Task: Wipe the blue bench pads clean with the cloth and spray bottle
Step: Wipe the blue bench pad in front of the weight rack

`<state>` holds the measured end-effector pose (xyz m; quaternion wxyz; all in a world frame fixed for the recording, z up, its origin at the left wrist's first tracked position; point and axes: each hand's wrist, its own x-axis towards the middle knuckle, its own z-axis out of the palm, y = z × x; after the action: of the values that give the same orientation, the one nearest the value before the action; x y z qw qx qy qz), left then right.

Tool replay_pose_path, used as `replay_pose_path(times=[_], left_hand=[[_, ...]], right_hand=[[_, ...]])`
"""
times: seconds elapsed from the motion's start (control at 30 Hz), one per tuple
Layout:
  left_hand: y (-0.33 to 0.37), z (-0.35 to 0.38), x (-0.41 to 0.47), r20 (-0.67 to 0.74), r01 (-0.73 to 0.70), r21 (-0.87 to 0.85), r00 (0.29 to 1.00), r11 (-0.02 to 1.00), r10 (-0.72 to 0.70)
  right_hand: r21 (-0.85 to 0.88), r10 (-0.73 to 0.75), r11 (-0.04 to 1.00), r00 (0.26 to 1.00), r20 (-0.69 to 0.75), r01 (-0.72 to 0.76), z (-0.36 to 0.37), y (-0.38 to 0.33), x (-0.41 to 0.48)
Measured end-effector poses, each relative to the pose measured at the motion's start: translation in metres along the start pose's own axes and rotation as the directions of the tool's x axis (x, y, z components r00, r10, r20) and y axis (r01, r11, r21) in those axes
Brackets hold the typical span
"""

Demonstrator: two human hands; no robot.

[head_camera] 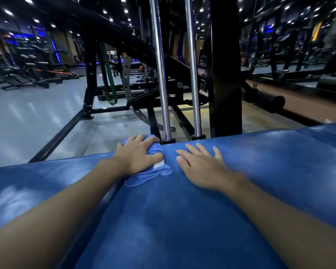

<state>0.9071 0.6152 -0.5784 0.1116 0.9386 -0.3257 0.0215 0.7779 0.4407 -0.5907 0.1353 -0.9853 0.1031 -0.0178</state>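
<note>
A: Cloth (144, 177)?
B: Bunched in your left hand (138, 154), gripped, at the far edge of the blue bench pad (163, 220). The pad runs left to right, most of it nearer you.
A: Right hand (200, 167)?
B: Flat, fingers spread, holding nothing, just beside the cloth. Pad glossy, patchy sheen. Spray bottle unseen.

Both bare forearms reach forward from the lower corners, drawing closer together toward the middle. The left hand (138, 155) is knuckles-up, its fingers curled over a bunched cloth (144, 178) and pressing down on it. The right hand (200, 167) lies palm-down just beside it, fingers straight and spread. Its edges are slightly blurred, so it seems to rest flat, though I can't be sure.
</note>
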Motion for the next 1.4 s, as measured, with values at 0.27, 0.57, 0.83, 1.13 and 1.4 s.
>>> replay_pose_path(times=[0.27, 0.57, 0.83, 1.13, 1.4], left_hand=[[-0.001, 0.000, 0.025, 0.091, -0.118, -0.028, 0.989, 0.993, 0.120], [-0.059, -0.016, 0.001, 0.083, -0.044, -0.028, 0.995, 0.999, 0.046], [-0.033, -0.005, 0.002, -0.053, -0.012, 0.025, 0.998, 1.000, 0.014], [-0.041, -0.003, -0.009, -0.008, 0.012, 0.019, 1.000, 1.000, -0.012], [-0.113, -0.021, -0.025, 0.029, 0.068, 0.052, 0.997, 0.996, -0.070]], right_hand=[[-0.101, 0.087, 0.991, 0.996, -0.036, -0.090, 0.009, -0.004, 0.008], [-0.092, 0.088, 0.992, 0.996, -0.027, -0.090, 0.008, -0.005, 0.005], [-0.101, 0.071, 0.992, 0.997, -0.036, -0.074, 0.009, -0.005, 0.008], [-0.066, 0.102, 0.992, 0.993, -0.066, -0.107, -0.002, -0.050, 0.015], [-0.096, 0.108, 0.990, 0.994, 0.005, -0.107, 0.030, -0.090, 0.015]])
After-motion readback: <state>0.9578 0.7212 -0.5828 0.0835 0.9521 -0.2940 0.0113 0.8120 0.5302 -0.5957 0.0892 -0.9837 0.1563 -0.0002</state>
